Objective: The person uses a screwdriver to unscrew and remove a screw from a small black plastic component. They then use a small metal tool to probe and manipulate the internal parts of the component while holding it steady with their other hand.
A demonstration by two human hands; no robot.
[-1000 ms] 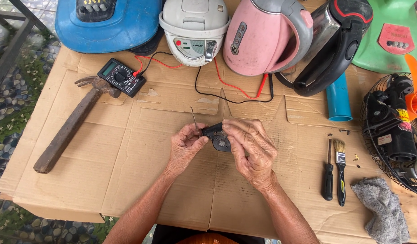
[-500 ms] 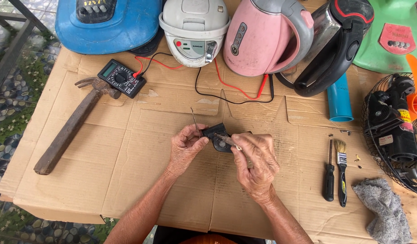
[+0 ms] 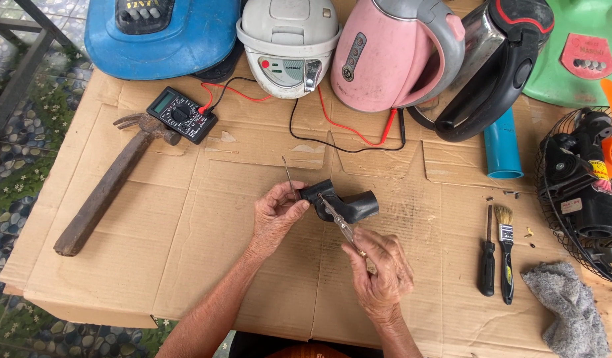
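Pinching a black plastic part (image 3: 342, 203), the left hand (image 3: 274, 215) steadies it; right hand (image 3: 380, 272) fingers grip a screwdriver (image 3: 337, 219).

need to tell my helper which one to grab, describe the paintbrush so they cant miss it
Start from the cardboard sheet and go to its right side, beside the grey rag. The paintbrush lies there next to a black screwdriver; unlike the screwdriver, it ends in pale bristles.
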